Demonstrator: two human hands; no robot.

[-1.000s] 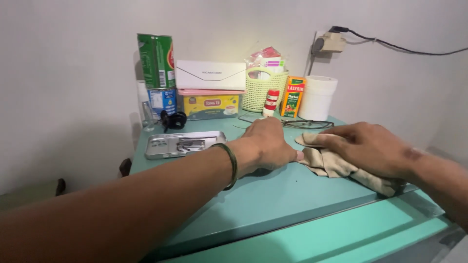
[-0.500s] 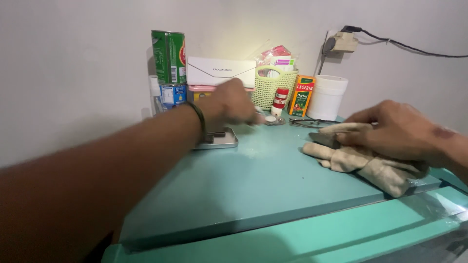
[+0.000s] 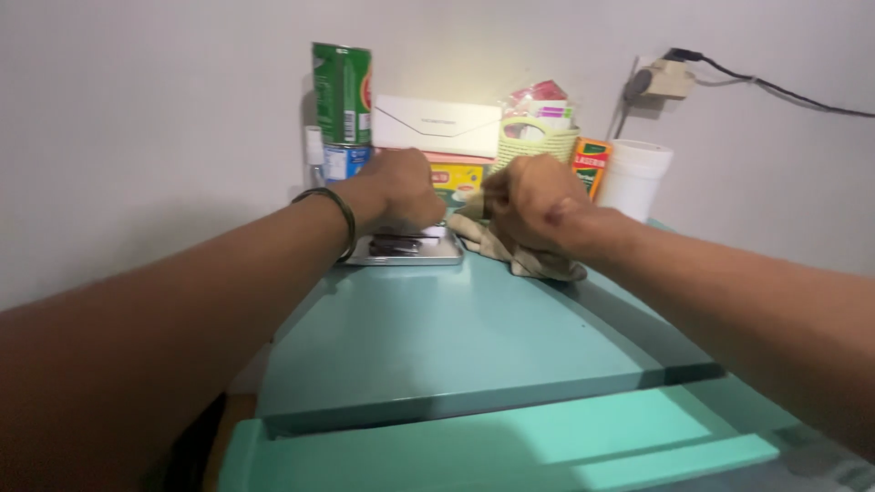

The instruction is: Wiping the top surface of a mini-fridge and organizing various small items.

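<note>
The beige cloth point(image 3: 510, 251) lies bunched on the teal top point(image 3: 456, 337), just right of the metal tin point(image 3: 406, 248), and the right hand point(image 3: 533, 196) grips it with fingers curled shut. The left hand point(image 3: 401, 187) hovers over the tin, fingers curled; whether it pinches anything I cannot tell. A hard tug on the cloth could likely knock the basket point(image 3: 538, 144) or the white tub point(image 3: 636, 178) behind

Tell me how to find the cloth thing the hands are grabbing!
Look at the teal table top against the white wall, with boxes and cans along the back. Near its middle, under the right hand, lies the beige cloth. It is the only soft, crumpled thing there; beside it, under the left hand, sits a flat, shiny metal tray.
</note>
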